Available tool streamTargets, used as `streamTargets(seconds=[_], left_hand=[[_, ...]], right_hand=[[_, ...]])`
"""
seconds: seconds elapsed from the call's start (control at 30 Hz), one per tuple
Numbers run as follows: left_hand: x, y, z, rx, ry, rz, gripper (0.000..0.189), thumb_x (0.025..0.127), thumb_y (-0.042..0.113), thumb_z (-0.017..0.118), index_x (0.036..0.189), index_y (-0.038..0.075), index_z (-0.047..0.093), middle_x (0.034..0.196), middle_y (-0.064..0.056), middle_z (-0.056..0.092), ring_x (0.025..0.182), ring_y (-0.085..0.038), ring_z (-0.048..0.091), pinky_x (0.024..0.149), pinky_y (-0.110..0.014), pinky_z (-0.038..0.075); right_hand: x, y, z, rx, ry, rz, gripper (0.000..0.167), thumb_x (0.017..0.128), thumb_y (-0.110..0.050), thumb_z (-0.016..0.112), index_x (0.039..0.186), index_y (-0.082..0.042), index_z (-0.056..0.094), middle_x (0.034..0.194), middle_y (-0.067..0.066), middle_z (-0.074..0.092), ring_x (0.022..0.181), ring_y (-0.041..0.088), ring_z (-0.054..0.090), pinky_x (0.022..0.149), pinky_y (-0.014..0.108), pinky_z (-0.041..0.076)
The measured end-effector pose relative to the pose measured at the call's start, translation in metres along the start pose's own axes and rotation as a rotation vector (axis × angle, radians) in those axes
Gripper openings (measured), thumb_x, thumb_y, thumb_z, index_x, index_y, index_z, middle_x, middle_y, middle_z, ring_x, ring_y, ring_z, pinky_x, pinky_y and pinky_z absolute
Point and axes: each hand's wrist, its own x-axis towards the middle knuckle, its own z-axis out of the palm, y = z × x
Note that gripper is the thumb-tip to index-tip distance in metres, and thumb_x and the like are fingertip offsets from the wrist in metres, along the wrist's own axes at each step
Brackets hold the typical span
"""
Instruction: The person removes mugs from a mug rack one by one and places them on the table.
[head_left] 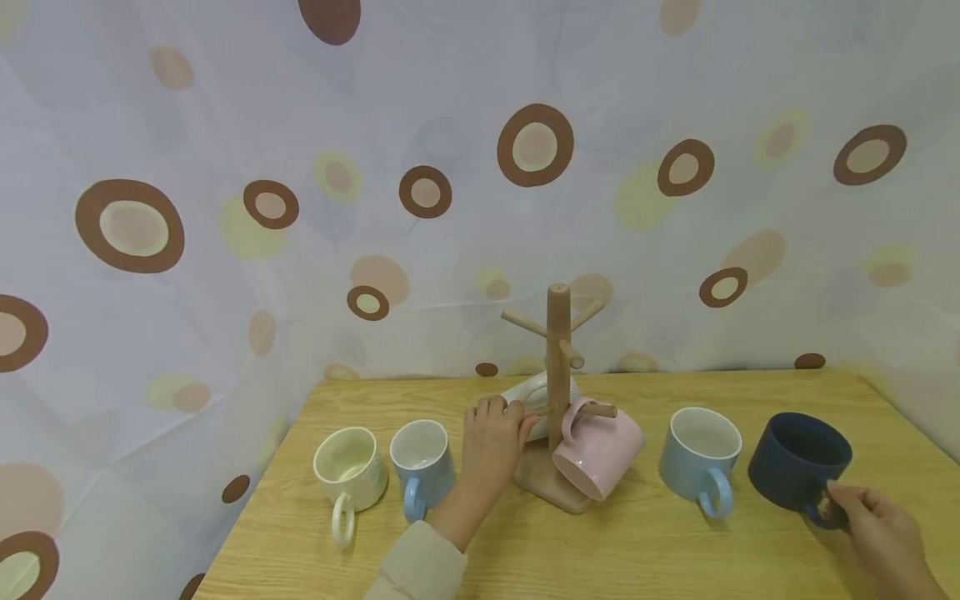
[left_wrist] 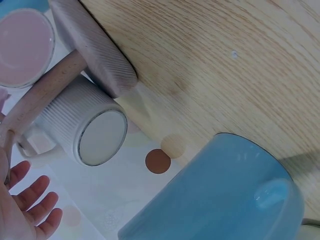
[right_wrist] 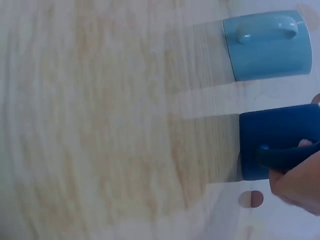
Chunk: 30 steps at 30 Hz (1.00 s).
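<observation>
My left hand (head_left: pixel 489 440) is at the left of a wooden mug rack (head_left: pixel 558 358), pinching one of its lower pegs between thumb and index finger. In the left wrist view the other fingers (left_wrist: pixel 35 192) are spread below the peg. A white ribbed mug (left_wrist: pixel 102 135) hangs tilted on the rack, partly behind the hand and post in the head view. On the rack's right a pink mug (head_left: pixel 603 454) hangs tilted by its handle from a peg. At the far right, my right hand (head_left: pixel 885 533) pinches the handle of a navy blue mug (head_left: pixel 787 467), which is upright.
A cream mug (head_left: pixel 352 467) and a blue mug (head_left: pixel 423 462) stand left of the rack. Another light blue mug (head_left: pixel 697 454) stands between the rack and the navy mug. The wooden table (head_left: pixel 637 550) ends at a spotted cloth (head_left: pixel 465 275) behind.
</observation>
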Motion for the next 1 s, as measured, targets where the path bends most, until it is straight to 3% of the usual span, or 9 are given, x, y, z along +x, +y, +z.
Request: streamTargets(seconds=[0.07, 0.13, 0.23, 0.33, 0.47, 0.6, 0.73, 0.83, 1.0], left_hand=[[0.000, 0.000, 0.000, -0.003, -0.003, -0.003, 0.033, 0.079, 0.044, 0.063, 0.069, 0.014, 0.053, 0.068, 0.000, 0.055, 0.068, -0.016, 0.053, 0.061, -0.027, 0.041], [0.000, 0.000, 0.000, -0.004, -0.010, -0.007, 0.033, 0.079, 0.045, 0.062, 0.070, 0.015, 0.053, 0.069, 0.000, 0.055, 0.068, -0.016, 0.053, 0.061, -0.028, 0.041], [0.000, 0.000, 0.000, -0.008, -0.014, -0.013, 0.032, 0.079, 0.044, 0.063, 0.070, 0.015, 0.054, 0.069, 0.000, 0.056, 0.068, -0.016, 0.053, 0.061, -0.028, 0.041], [0.000, 0.000, 0.000, -0.006, -0.016, -0.016, 0.032, 0.080, 0.044, 0.062, 0.071, 0.015, 0.054, 0.070, 0.000, 0.056, 0.069, -0.016, 0.053, 0.062, -0.028, 0.041], [0.000, 0.001, 0.000, -0.011, -0.016, -0.018, 0.032, 0.080, 0.045, 0.061, 0.072, 0.015, 0.055, 0.070, 0.000, 0.056, 0.070, -0.016, 0.054, 0.062, -0.028, 0.042], [0.000, 0.000, 0.001, -0.013, -0.021, -0.018, 0.032, 0.081, 0.045, 0.061, 0.072, 0.015, 0.054, 0.071, 0.000, 0.056, 0.070, -0.016, 0.054, 0.062, -0.029, 0.042], [0.000, 0.000, 0.002, -0.005, -0.014, -0.012, 0.032, 0.081, 0.045, 0.061, 0.071, 0.015, 0.055, 0.070, 0.000, 0.057, 0.070, -0.017, 0.054, 0.062, -0.029, 0.042], [-0.001, 0.000, 0.003, 0.002, 0.004, -0.006, 0.033, 0.080, 0.045, 0.061, 0.071, 0.015, 0.054, 0.070, 0.000, 0.056, 0.070, -0.016, 0.054, 0.062, -0.028, 0.042], [-0.001, 0.000, 0.004, 0.004, 0.033, -0.001, 0.033, 0.077, 0.044, 0.064, 0.070, 0.014, 0.053, 0.069, 0.000, 0.055, 0.069, -0.016, 0.054, 0.062, -0.028, 0.041]], right_hand=[[-0.002, -0.006, 0.003, -0.044, 0.070, 0.042, 0.047, 0.094, -0.050, 0.037, 0.088, -0.010, 0.060, 0.075, -0.024, 0.053, 0.078, -0.005, 0.050, 0.085, 0.036, 0.045], [-0.004, -0.012, 0.007, -0.095, 0.159, 0.071, 0.049, 0.094, -0.048, 0.040, 0.097, -0.003, 0.059, 0.074, -0.019, 0.052, 0.078, 0.005, 0.050, 0.080, 0.041, 0.044], [-0.009, -0.020, 0.013, -0.138, 0.298, 0.077, 0.051, 0.092, -0.041, 0.046, 0.109, 0.006, 0.051, 0.073, -0.012, 0.049, 0.073, 0.011, 0.048, 0.062, 0.028, 0.044], [-0.016, -0.027, 0.016, -0.136, 0.393, 0.054, 0.045, 0.091, -0.038, 0.050, 0.108, 0.004, 0.049, 0.073, -0.013, 0.045, 0.065, 0.000, 0.040, 0.053, 0.018, 0.040], [-0.027, -0.038, 0.028, -0.054, 0.508, -0.043, 0.028, 0.090, -0.030, 0.056, 0.093, -0.002, 0.052, 0.068, -0.018, 0.041, 0.062, -0.004, 0.038, 0.051, 0.013, 0.037], [-0.037, -0.052, 0.047, 0.047, 0.574, -0.225, 0.015, 0.085, -0.017, 0.064, 0.077, -0.012, 0.053, 0.061, -0.019, 0.044, 0.057, -0.005, 0.041, 0.047, 0.010, 0.035], [-0.048, -0.065, 0.066, 0.030, 0.537, -0.389, 0.017, 0.084, -0.012, 0.066, 0.073, -0.017, 0.053, 0.062, -0.023, 0.047, 0.058, -0.007, 0.043, 0.050, 0.009, 0.035], [-0.056, -0.072, 0.080, -0.026, 0.461, -0.510, 0.011, 0.085, -0.009, 0.065, 0.079, -0.010, 0.055, 0.065, -0.027, 0.049, 0.061, -0.009, 0.045, 0.052, 0.007, 0.037], [-0.065, -0.078, 0.100, -0.080, 0.279, -0.594, 0.007, 0.088, -0.009, 0.062, 0.089, -0.003, 0.058, 0.074, -0.022, 0.056, 0.068, -0.009, 0.050, 0.059, 0.009, 0.040]])
